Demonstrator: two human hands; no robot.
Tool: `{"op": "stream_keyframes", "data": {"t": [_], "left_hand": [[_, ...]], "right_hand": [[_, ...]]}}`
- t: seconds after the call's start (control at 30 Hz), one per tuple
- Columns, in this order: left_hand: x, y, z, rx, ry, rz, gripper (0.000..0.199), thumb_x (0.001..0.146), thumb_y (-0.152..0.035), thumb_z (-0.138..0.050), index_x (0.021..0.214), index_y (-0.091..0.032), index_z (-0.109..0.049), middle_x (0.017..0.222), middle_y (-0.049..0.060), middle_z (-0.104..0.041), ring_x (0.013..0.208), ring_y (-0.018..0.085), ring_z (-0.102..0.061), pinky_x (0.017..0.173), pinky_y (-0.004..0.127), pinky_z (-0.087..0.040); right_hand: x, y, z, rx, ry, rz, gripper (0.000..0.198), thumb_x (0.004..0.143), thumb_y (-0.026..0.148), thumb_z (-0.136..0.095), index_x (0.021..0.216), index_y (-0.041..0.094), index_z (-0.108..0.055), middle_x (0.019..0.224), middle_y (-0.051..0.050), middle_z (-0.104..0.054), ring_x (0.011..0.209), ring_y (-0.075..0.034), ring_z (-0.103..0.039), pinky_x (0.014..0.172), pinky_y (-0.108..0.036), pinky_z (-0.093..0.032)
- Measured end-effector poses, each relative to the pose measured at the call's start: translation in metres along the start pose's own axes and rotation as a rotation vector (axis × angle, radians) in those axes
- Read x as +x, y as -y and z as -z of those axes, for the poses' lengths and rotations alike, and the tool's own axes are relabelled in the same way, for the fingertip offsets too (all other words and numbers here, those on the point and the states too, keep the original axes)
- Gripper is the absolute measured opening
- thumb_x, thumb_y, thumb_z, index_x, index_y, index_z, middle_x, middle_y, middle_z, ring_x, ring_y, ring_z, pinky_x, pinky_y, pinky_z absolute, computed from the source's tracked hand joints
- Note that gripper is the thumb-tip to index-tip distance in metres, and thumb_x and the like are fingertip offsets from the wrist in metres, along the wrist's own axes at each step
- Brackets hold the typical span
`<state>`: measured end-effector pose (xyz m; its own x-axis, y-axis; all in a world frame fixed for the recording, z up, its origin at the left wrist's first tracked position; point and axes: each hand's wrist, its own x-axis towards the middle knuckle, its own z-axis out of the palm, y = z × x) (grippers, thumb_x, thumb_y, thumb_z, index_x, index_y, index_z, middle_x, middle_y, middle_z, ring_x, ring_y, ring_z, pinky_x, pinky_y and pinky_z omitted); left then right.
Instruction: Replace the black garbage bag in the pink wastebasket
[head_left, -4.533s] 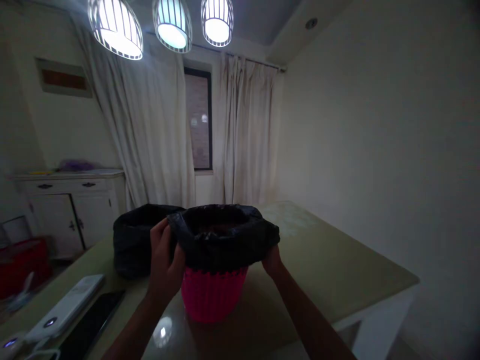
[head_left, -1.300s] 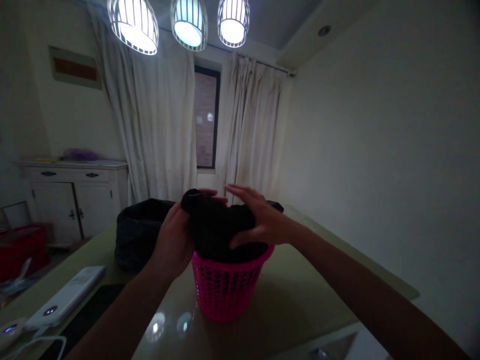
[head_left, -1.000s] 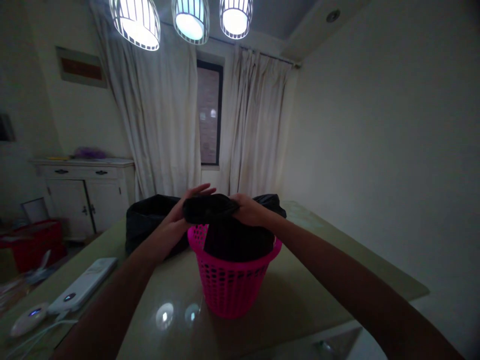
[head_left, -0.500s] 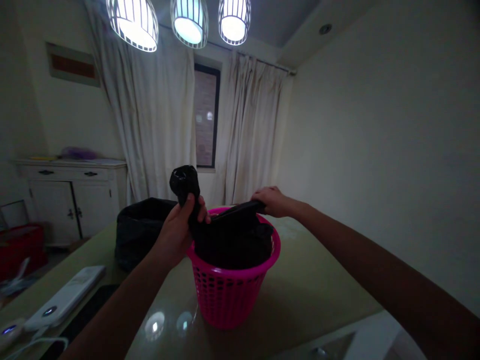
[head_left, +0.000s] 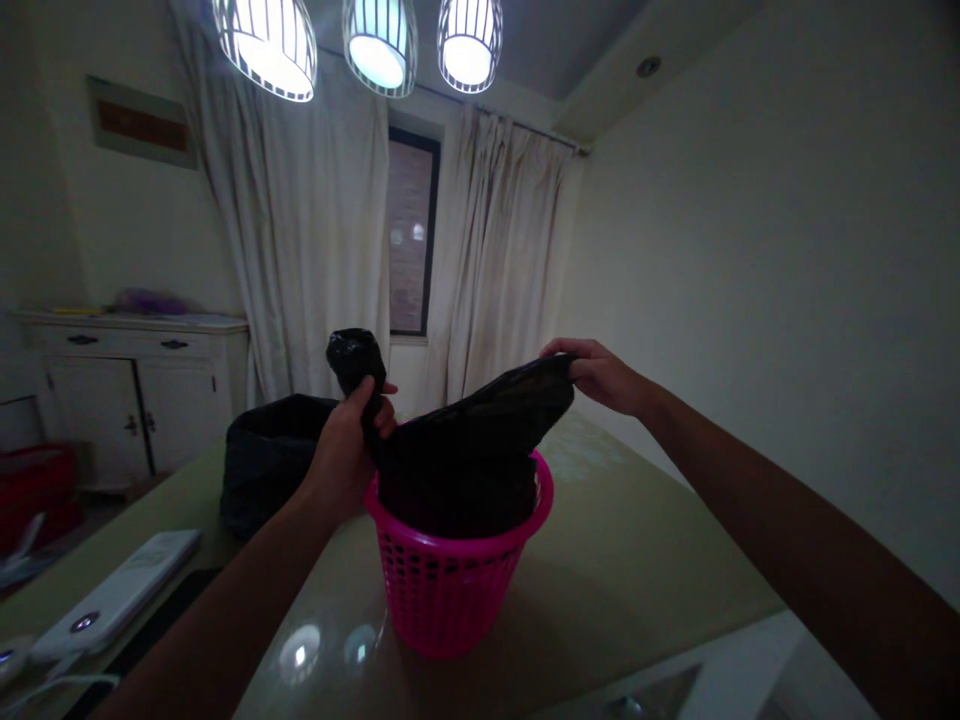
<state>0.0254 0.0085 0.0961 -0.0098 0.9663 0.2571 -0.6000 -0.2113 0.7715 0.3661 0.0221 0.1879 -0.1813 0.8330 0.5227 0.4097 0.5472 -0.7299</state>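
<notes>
A black plastic garbage bag sits partly inside a pink perforated basket on the table. My left hand is closed round a bunched, knob-ended part of the bag above the basket's left rim. Up and to the right, my right hand pinches the bag's edge, pulling it taut in a slanting line from the left fist. The bag's lower part lies down in the basket, its bottom hidden by the basket wall.
A second black container or bag stands open behind my left forearm. On the table's left lie a white power bank with a cable and a flat dark object. A white cabinet stands farther back, and lamps hang overhead.
My right hand has moved up and to the right, lifting the bag's edge out above the basket rim. My left hand has shifted slightly left, still holding the bunched part.
</notes>
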Motion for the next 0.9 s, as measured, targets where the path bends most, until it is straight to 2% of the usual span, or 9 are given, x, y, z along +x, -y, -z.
{"op": "stream_keyframes", "data": {"t": [0.13, 0.3, 0.37, 0.43, 0.53, 0.7, 0.77, 0.83, 0.9], "left_hand": [[-0.007, -0.010, 0.000, -0.063, 0.039, 0.026, 0.053, 0.105, -0.065, -0.053, 0.109, -0.017, -0.073, 0.066, -0.004, -0.048, 0.058, 0.013, -0.045, 0.057, 0.023, -0.045], [-0.017, -0.008, -0.005, -0.032, 0.152, 0.018, 0.054, 0.093, -0.068, -0.072, 0.112, -0.017, -0.075, 0.071, -0.004, -0.049, 0.062, 0.014, -0.046, 0.061, 0.024, -0.048], [-0.019, -0.003, -0.007, 0.018, 0.249, 0.021, 0.055, 0.086, -0.067, -0.081, 0.110, -0.018, -0.077, 0.070, -0.005, -0.048, 0.063, 0.013, -0.045, 0.062, 0.025, -0.047], [-0.020, 0.002, -0.008, 0.085, 0.325, 0.030, 0.064, 0.083, -0.076, -0.081, 0.109, -0.018, -0.078, 0.070, -0.004, -0.051, 0.065, 0.014, -0.046, 0.064, 0.026, -0.048], [-0.019, 0.007, -0.007, 0.142, 0.289, 0.014, 0.085, 0.077, -0.096, -0.068, 0.106, -0.018, -0.080, 0.070, -0.002, -0.054, 0.065, 0.016, -0.049, 0.064, 0.029, -0.048], [-0.014, 0.009, -0.003, 0.177, 0.122, -0.033, 0.058, 0.080, -0.075, -0.081, 0.087, -0.018, -0.072, 0.062, -0.005, -0.050, 0.059, 0.012, -0.045, 0.057, 0.023, -0.040], [-0.014, 0.009, -0.003, 0.173, 0.168, -0.035, 0.055, 0.078, -0.065, -0.089, 0.101, -0.019, -0.071, 0.061, -0.007, -0.051, 0.055, 0.010, -0.044, 0.054, 0.021, -0.036], [-0.015, 0.009, -0.005, 0.183, 0.254, -0.019, 0.072, 0.077, -0.060, -0.094, 0.130, -0.021, -0.066, 0.062, -0.008, -0.057, 0.052, 0.009, -0.044, 0.052, 0.020, -0.032], [-0.013, 0.009, -0.009, 0.254, 0.320, 0.013, 0.086, 0.077, -0.059, -0.095, 0.144, -0.021, -0.057, 0.063, -0.006, -0.064, 0.049, 0.009, -0.047, 0.050, 0.020, -0.031]], "right_hand": [[0.000, -0.018, 0.000, 0.045, -0.229, -0.150, 0.039, 0.102, 0.057, -0.060, 0.106, 0.020, -0.073, 0.120, -0.016, -0.079, 0.106, -0.025, -0.073, 0.095, -0.038, -0.060], [-0.016, -0.038, -0.036, 0.185, 0.147, -0.443, 0.075, 0.097, 0.090, -0.046, 0.116, 0.024, -0.076, 0.134, -0.016, -0.078, 0.121, -0.030, -0.075, 0.096, -0.043, -0.062], [-0.018, -0.041, -0.064, 0.269, 0.187, -0.439, 0.064, 0.090, 0.081, -0.066, 0.114, 0.023, -0.076, 0.127, -0.014, -0.081, 0.117, -0.029, -0.075, 0.097, -0.042, -0.061], [-0.014, -0.040, -0.090, 0.369, 0.061, -0.383, 0.042, 0.075, 0.053, -0.085, 0.100, 0.019, -0.075, 0.106, -0.012, -0.082, 0.099, -0.028, -0.075, 0.091, -0.039, -0.061], [-0.001, -0.032, -0.112, 0.535, -0.149, -0.320, 0.028, 0.057, 0.028, -0.071, 0.085, 0.021, -0.068, 0.081, -0.007, -0.075, 0.078, -0.026, -0.069, 0.075, -0.037, -0.058], [0.010, -0.014, -0.125, 0.729, 0.092, -0.303, 0.031, 0.072, 0.051, -0.056, 0.086, 0.024, -0.063, 0.076, -0.009, -0.072, 0.072, -0.027, -0.066, 0.067, -0.039, -0.057], [0.010, -0.011, -0.134, 0.678, 0.099, -0.298, 0.035, 0.078, 0.059, -0.055, 0.082, 0.025, -0.059, 0.069, -0.006, -0.067, 0.059, -0.022, -0.056, 0.058, -0.035, -0.050], [0.009, -0.011, -0.146, 0.553, 0.019, -0.226, 0.035, 0.079, 0.059, -0.063, 0.081, 0.025, -0.057, 0.068, -0.002, -0.063, 0.055, -0.017, -0.049, 0.054, -0.031, -0.044], [0.005, -0.010, -0.155, 0.402, 0.010, -0.070, 0.033, 0.074, 0.052, -0.075, 0.087, 0.024, -0.061, 0.077, -0.001, -0.068, 0.066, -0.017, -0.057, 0.063, -0.030, -0.050]]}}
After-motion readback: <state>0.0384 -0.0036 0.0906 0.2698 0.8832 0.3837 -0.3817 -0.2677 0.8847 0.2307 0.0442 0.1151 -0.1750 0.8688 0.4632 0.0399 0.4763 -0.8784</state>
